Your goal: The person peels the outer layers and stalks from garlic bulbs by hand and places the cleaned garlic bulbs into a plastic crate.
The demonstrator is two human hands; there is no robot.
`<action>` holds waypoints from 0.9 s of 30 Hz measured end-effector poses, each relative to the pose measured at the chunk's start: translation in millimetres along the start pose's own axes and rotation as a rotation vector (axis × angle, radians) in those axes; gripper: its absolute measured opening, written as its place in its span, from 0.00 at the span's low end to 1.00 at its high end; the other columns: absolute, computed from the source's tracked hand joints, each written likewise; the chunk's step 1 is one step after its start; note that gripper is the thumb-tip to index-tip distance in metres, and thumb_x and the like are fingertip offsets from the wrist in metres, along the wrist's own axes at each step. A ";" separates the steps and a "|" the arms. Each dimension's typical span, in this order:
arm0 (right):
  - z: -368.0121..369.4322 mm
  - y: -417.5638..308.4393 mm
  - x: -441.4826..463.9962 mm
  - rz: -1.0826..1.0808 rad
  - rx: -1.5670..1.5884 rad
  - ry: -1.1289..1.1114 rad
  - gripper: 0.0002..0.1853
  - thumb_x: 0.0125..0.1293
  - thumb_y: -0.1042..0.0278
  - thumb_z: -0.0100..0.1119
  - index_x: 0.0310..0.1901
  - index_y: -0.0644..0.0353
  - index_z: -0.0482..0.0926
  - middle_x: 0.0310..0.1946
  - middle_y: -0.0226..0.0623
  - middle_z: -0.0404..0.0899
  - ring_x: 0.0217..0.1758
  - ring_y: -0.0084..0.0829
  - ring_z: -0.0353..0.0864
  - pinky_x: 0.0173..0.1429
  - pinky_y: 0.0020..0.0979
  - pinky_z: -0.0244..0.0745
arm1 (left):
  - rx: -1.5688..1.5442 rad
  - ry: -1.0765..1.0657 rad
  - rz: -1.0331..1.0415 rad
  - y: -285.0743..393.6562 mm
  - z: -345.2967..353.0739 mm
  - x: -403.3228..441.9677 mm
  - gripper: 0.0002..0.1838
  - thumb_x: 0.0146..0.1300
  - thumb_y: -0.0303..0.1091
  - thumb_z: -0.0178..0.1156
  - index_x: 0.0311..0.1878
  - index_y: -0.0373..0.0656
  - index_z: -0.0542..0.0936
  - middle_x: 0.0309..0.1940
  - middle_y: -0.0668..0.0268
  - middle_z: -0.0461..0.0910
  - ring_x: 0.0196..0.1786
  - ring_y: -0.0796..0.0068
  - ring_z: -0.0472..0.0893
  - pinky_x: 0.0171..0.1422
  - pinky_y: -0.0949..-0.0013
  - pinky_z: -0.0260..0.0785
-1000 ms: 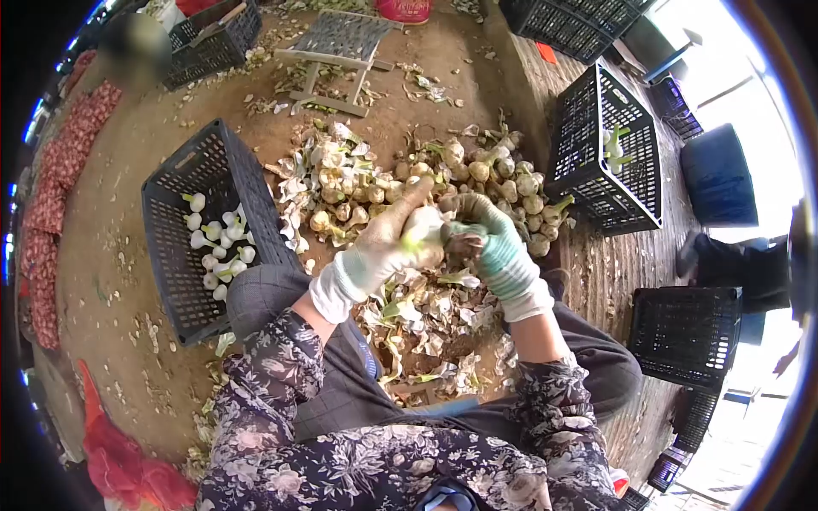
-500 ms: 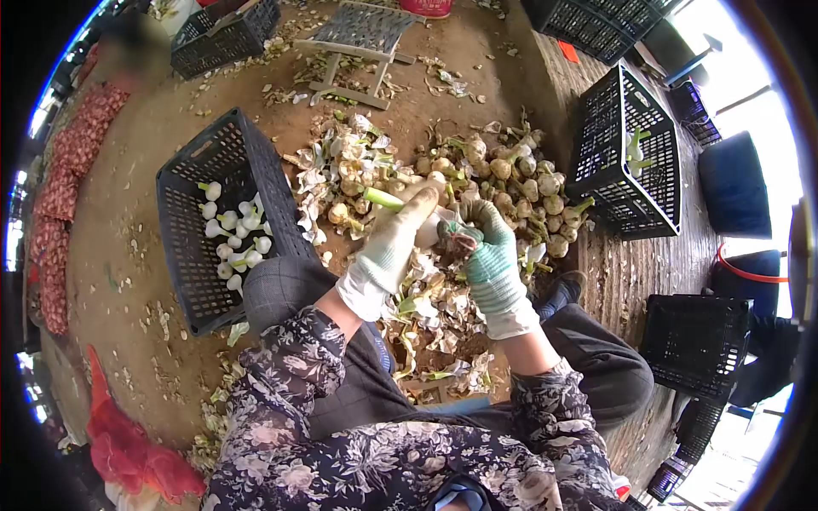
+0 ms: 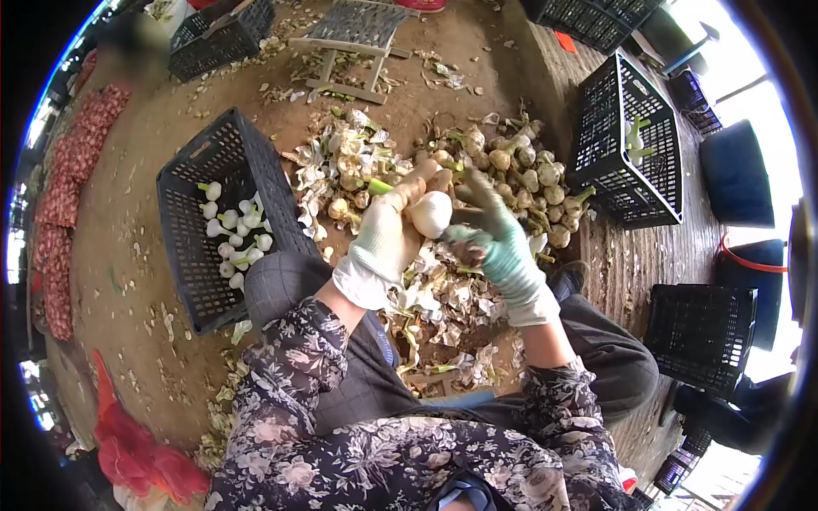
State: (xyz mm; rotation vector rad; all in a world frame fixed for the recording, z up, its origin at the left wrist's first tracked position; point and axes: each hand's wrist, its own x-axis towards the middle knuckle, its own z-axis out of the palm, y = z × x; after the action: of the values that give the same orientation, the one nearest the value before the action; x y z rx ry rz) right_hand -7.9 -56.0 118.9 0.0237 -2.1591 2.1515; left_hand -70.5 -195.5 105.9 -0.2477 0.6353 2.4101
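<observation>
A peeled white garlic bulb with a green stem stump sits in my gloved left hand, whose fingers wrap round it. Just to its right, my gloved right hand has its upper fingers stretched out and smeared by motion. Its lower fingers curl round something dark and reddish that I cannot make out. Beneath both hands lies a heap of papery garlic skins. Beyond them is a pile of unpeeled garlic bulbs. Several clean white bulbs lie in the black crate at my left.
Another black crate with a few stemmed bulbs stands at right on the wooden boards. A small stool is ahead. Filled red net bags line the far left, and a red net sack lies near left.
My right hand has drawn away from the bulb to the right, its upper fingers spreading. The white bulb now shows fully in my left hand.
</observation>
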 end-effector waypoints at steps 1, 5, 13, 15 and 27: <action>5.3 11.6 2.5 -0.113 -0.185 -0.022 0.39 0.47 0.73 0.69 0.61 0.56 0.61 0.53 0.42 0.68 0.48 0.30 0.72 0.47 0.27 0.74 | 0.039 -0.017 -0.020 -2.5 2.2 -2.9 0.19 0.66 0.38 0.45 0.56 0.38 0.69 0.47 0.60 0.75 0.47 0.71 0.75 0.52 0.70 0.69; -9.8 21.9 11.9 0.509 0.599 0.079 0.22 0.52 0.80 0.55 0.52 0.65 0.69 0.39 0.40 0.75 0.37 0.29 0.76 0.41 0.26 0.75 | 0.328 -0.108 0.043 -6.3 1.9 -0.7 0.26 0.65 0.50 0.46 0.56 0.38 0.69 0.48 0.62 0.74 0.49 0.71 0.73 0.58 0.68 0.62; -185.4 58.3 59.0 0.476 0.595 0.608 0.03 0.58 0.76 0.50 0.34 0.58 0.70 0.31 0.35 0.69 0.32 0.31 0.71 0.31 0.27 0.72 | 0.445 0.251 0.033 -7.6 -23.0 6.9 0.18 0.62 0.39 0.50 0.51 0.38 0.73 0.46 0.62 0.76 0.47 0.71 0.74 0.54 0.68 0.64; -201.8 57.9 63.8 0.436 0.544 0.515 0.02 0.56 0.77 0.50 0.32 0.58 0.70 0.32 0.36 0.70 0.34 0.32 0.73 0.36 0.31 0.75 | 0.558 0.194 0.072 -13.8 -23.1 6.4 0.18 0.62 0.38 0.51 0.51 0.38 0.73 0.47 0.60 0.76 0.46 0.72 0.74 0.53 0.68 0.65; -8.7 103.6 177.4 0.213 -0.236 -0.159 0.30 0.56 0.63 0.60 0.59 0.61 0.62 0.52 0.44 0.71 0.53 0.44 0.72 0.57 0.38 0.68 | 1.065 -0.084 -0.263 -34.8 -11.6 8.0 0.20 0.58 0.33 0.53 0.50 0.27 0.71 0.40 0.59 0.75 0.40 0.70 0.77 0.44 0.73 0.70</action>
State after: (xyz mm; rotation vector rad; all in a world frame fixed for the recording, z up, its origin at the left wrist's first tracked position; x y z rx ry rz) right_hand -192.0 -37.0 29.3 -0.0565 -2.6023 2.0439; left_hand -55.1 -173.1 80.0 0.2108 1.5992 1.5455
